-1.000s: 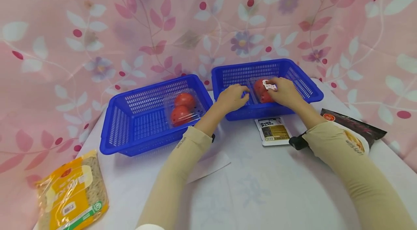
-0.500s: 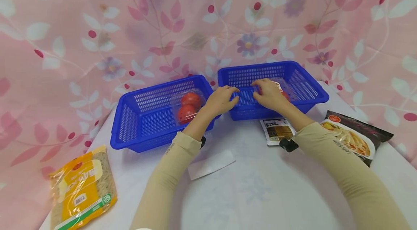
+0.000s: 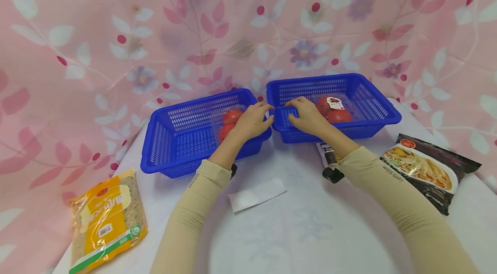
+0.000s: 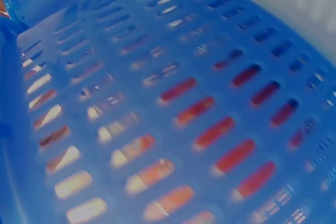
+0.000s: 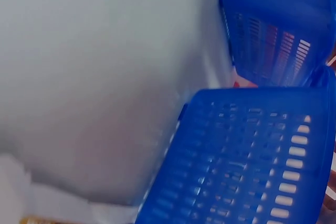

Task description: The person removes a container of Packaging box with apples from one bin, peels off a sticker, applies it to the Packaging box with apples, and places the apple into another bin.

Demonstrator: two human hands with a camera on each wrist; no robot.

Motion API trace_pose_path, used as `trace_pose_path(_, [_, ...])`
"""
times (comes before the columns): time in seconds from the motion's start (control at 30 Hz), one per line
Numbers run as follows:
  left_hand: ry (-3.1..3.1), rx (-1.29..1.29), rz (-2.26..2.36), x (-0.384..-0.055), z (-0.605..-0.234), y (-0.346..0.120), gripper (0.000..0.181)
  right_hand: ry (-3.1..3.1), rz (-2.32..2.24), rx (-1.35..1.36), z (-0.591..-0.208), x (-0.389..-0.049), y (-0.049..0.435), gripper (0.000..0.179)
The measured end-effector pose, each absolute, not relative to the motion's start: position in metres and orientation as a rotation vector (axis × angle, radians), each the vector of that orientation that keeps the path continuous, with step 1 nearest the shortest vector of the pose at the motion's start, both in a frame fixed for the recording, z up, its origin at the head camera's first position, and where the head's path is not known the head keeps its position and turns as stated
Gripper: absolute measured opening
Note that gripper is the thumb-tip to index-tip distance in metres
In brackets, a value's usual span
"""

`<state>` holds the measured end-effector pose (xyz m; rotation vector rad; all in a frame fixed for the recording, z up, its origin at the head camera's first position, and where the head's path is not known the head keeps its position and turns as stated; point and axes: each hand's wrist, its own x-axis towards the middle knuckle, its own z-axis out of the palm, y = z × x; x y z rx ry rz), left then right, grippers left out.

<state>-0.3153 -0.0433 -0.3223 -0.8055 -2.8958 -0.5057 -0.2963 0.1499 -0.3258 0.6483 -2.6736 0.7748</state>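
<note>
Head view shows both bare hands where two blue plastic baskets stand side by side. The right basket (image 3: pixel 369 99) holds a clear pack of tomatoes (image 3: pixel 338 115) with a white label; the right hand (image 3: pixel 309 118) is over its left end, thumb and fingers bent and parted, nothing seen between them. Left of the right basket is the left basket (image 3: pixel 190 142), its tomato pack (image 3: pixel 233 115) partly covered by the left hand (image 3: pixel 251 123). That hand's thumb and fingers are also parted, near the rim facing the right basket; whether they touch it, I cannot tell. On the tabletop (image 3: pixel 287 244) before the right basket lie a small pouch (image 3: pixel 330 155), half covered by an arm, and a white paper slip (image 3: pixel 258 195); a black noodle packet (image 3: pixel 421 170) lies to its front right, a yellow bag (image 3: pixel 108 222) far to its front left. Left wrist view alone gives a slotted blue wall (image 4: pixel 157 98) up close, red showing through. Right wrist view catches both baskets' slotted outer walls.
</note>
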Motion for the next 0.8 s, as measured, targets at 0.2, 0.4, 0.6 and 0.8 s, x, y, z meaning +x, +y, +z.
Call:
trace_pose_path(0.2, [-2.920, -0.751, -0.503, -0.316, -0.323, -0.057, 0.039, -2.665, 0.815, 0.687, -0.329, -0.299, 0.133, 0.033])
trace_pose_path(0.4, [-2.940, -0.693, -0.489, -0.316, -0.323, -0.072, 0.040, -2.635, 0.861, 0.724, -0.330, -0.302, 0.116, 0.032])
trace_pose_path(0.6, [-2.936, -0.631, -0.475, -0.316, -0.328, -0.089, 0.040, -2.638, 0.893, 0.774, -0.330, -0.304, 0.100, 0.033])
trace_pose_path(0.8, [-2.928, -0.546, -0.442, -0.317, -0.333, -0.107, 0.042, -2.593, 0.946, 0.866, -0.334, -0.306, 0.080, 0.031])
